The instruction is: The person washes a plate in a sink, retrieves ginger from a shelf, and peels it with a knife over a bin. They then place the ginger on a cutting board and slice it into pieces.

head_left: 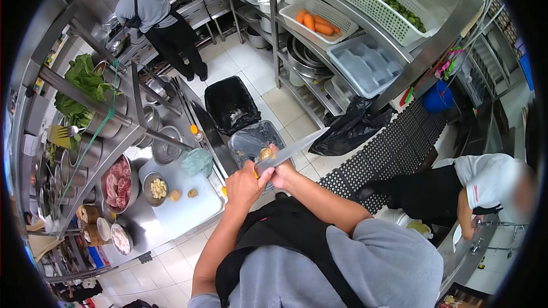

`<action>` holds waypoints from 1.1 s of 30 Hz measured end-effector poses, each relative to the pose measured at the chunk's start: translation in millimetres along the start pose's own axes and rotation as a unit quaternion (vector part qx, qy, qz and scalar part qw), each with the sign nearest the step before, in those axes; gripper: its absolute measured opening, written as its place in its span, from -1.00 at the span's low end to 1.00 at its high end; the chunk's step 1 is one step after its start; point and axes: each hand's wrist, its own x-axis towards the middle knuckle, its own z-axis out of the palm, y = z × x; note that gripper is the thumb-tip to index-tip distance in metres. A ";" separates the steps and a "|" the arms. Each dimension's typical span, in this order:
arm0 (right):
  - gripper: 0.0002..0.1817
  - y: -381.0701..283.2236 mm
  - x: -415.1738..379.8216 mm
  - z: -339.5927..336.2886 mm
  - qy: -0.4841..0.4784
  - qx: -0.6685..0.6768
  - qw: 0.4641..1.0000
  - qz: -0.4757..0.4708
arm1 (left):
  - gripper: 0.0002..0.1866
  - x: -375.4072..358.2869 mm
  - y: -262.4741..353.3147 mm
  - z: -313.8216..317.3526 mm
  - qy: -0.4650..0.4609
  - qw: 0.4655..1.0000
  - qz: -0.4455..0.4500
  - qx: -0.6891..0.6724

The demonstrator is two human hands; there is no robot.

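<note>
My left hand (245, 185) is closed around the yellowish handle of a large knife, whose wide blade (294, 151) points away to the right. In my right hand (281, 173) is a knobbly brown piece that looks like ginger (266, 153), close against the blade. Both hands are over the lined waste bin (257, 132), which has scraps inside. On the white cutting board (191, 212) to the left lie two small brownish pieces (175, 194) and a metal bowl of pale peeled pieces (158, 187).
A bowl of raw meat (119, 182) and a green cloth (197, 162) sit on the left counter. Beyond stands a black-lined bin (231, 104). Shelving holds carrots (317, 23) in a basket. One person (149, 8) works at the stove, another (479, 185) at the right sink.
</note>
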 end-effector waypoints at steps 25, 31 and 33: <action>-0.60 -15.6 -16.4 0.2 -0.135 -0.096 0.979 -0.116 | -0.33 3.0 -48.7 -2.4 -0.015 0.997 -0.080 -0.019; -0.52 -21.1 -5.4 0.3 -0.085 0.011 0.996 0.000 | -0.33 0.0 -46.6 -1.6 0.019 0.995 -0.082 -0.060; -0.50 -18.4 -2.1 -1.7 -0.096 0.023 0.995 0.012 | -0.33 -0.4 -35.1 -7.8 0.000 0.996 -0.080 -0.046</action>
